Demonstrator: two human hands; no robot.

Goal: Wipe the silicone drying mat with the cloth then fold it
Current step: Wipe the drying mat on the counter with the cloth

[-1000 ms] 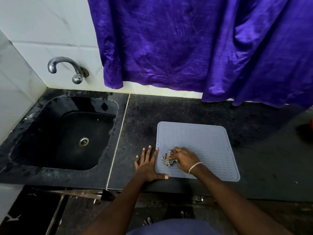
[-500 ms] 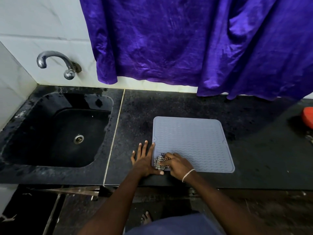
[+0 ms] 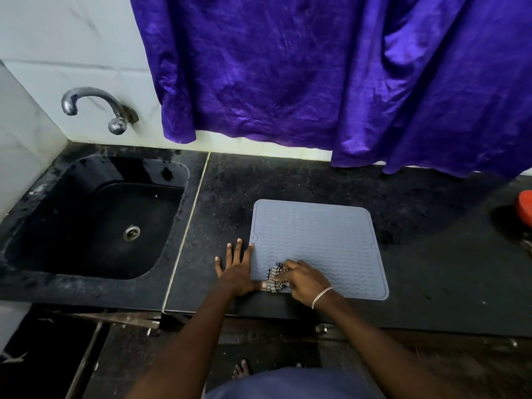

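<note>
A grey ribbed silicone drying mat (image 3: 319, 240) lies flat on the black counter (image 3: 431, 269). My right hand (image 3: 302, 280), with a silver bracelet on the wrist, presses a bunched black-and-white checked cloth (image 3: 275, 276) onto the mat's near left corner. My left hand (image 3: 237, 267) lies flat with fingers spread on the counter, right at the mat's left edge, thumb touching the near left corner next to the cloth.
A black sink (image 3: 95, 217) with a metal drain sits to the left, under a chrome tap (image 3: 95, 108). A purple curtain (image 3: 331, 76) hangs over the counter's back edge. A red object (image 3: 524, 207) is at the far right edge.
My right hand has rubbed the cloth from the mat's lower left area toward the near left corner, close to my left thumb. My left hand has stayed flat by the mat's edge.
</note>
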